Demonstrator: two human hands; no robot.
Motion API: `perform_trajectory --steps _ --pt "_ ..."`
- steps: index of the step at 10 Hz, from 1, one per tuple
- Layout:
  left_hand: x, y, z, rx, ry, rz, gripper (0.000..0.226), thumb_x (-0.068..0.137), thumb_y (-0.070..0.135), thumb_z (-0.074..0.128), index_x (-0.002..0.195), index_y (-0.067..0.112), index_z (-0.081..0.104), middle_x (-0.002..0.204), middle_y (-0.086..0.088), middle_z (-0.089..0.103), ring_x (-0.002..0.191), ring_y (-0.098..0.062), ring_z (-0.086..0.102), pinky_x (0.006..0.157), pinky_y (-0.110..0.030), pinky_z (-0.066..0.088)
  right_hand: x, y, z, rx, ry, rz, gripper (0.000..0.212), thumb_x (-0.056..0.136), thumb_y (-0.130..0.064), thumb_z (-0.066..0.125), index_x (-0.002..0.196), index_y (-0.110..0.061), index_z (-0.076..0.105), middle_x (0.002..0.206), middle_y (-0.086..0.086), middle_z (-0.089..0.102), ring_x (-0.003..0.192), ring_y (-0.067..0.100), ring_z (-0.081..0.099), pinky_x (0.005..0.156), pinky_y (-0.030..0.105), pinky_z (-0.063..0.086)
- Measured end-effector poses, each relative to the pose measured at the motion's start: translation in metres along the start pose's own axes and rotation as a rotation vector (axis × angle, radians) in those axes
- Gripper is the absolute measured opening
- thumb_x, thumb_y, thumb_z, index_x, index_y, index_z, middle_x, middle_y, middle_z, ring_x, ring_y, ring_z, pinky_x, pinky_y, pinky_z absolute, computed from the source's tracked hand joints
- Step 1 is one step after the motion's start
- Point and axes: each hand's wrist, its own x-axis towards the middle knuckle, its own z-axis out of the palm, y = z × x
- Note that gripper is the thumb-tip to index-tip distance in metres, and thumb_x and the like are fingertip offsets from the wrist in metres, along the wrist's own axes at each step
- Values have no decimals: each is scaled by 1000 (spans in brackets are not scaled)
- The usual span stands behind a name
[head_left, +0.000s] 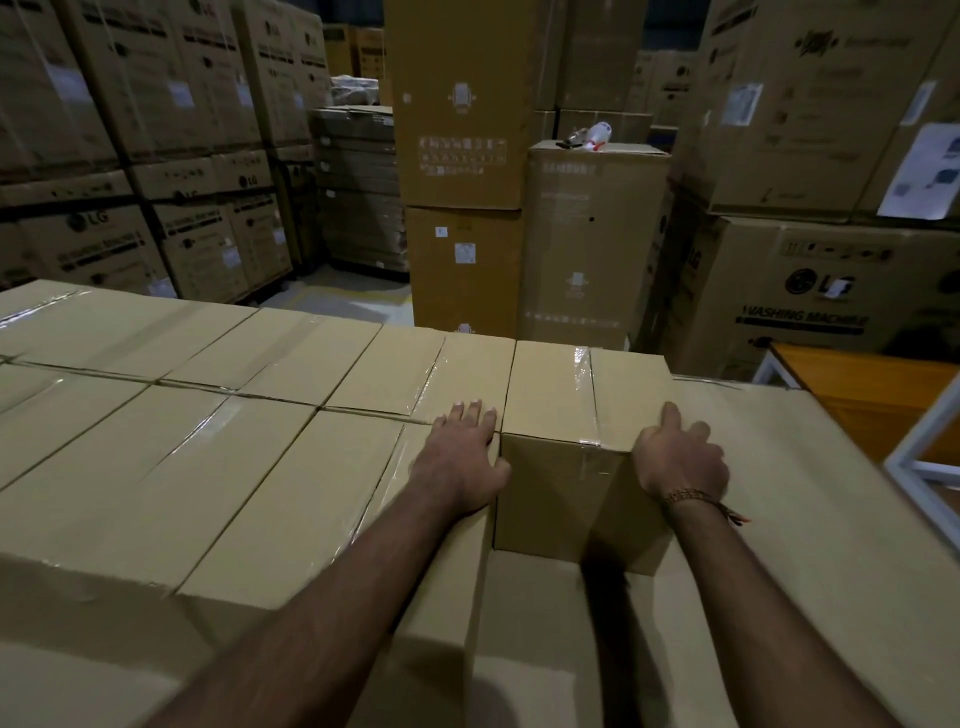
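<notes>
A taped cardboard box (561, 410) stands at the right end of a row of like boxes, on a lower cardboard layer. My left hand (465, 457) lies flat with straight fingers on the neighbouring box (405, 374), its thumb against the taped box's near left corner. My right hand (678, 460) grips the taped box's near right top corner, thumb on top and fingers curled round its right side. A thread bracelet sits on my right wrist.
Several taped boxes (171, 447) cover the stack to the left. A flat cardboard surface (810, 519) stretches right. A wooden table with a white frame (883, 395) stands at far right. Tall stacks of appliance cartons (810, 291) surround a floor gap (343, 296).
</notes>
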Motion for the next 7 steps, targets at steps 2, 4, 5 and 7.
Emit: perform_trajectory --steps 2,4,5,7 --pt "0 0 0 1 3 2 81 102 47 49 169 20 11 177 -8 7 163 -29 4 133 -48 9 -1 -1 0 10 -2 -11 51 111 -40 29 160 -25 30 143 23 47 117 41 56 92 50 51" --pt "0 2 -6 9 4 -1 81 102 57 51 167 18 21 175 -12 17 162 -34 14 130 -53 18 -3 3 -7 -30 1 -76 49 111 -41 31 156 -21 36 139 22 48 115 40 57 98 53 50" --pt "1 3 -19 -15 -38 3 75 102 61 50 162 18 35 170 -15 30 155 -36 30 124 -56 32 -7 2 -12 -78 135 -117 47 109 -45 36 145 -17 49 138 21 50 116 39 57 100 53 47" --pt "-31 2 -55 -177 135 -71 58 105 47 56 157 26 46 170 0 33 151 -29 39 115 -53 42 -39 -14 -33 -85 239 -161 38 104 -39 53 130 -12 63 131 18 56 117 36 55 98 50 46"
